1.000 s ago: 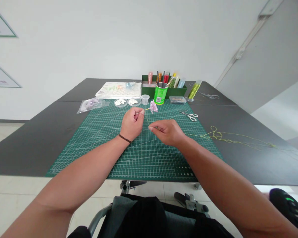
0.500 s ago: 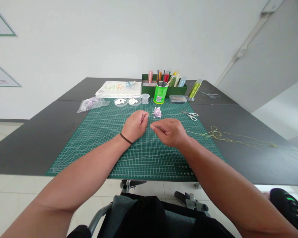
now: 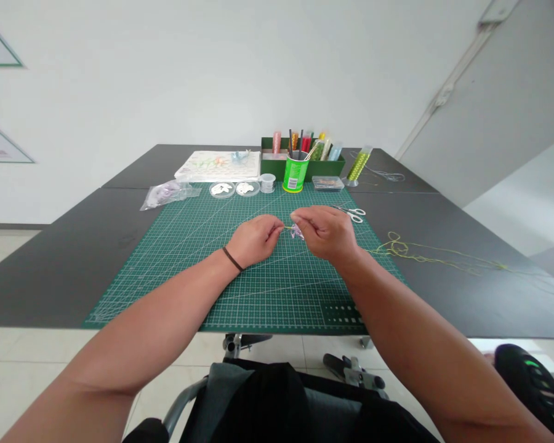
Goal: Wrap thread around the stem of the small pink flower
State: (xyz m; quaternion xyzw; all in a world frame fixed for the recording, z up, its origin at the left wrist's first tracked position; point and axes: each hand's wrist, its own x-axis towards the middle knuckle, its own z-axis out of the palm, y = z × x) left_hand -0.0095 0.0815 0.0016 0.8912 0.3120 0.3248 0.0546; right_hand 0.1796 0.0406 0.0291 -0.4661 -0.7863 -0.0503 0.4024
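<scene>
Two pinches meet above our green cutting mat [image 3: 277,295]: our left hand [image 3: 255,241] grips the thin stem [image 3: 287,227] of a lilac craft flower [image 3: 297,232], steadying it over the mat, while our closed right hand [image 3: 325,232] pinches just beside the bloom, whatever it holds too small to tell.

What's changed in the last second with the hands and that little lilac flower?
The right hand has moved up the cutting mat to the lilac flower, which has swung down between the hands, its stem still held by the left hand. The hands are now nearly touching. The scissors and green cup stayed where they were.
</scene>
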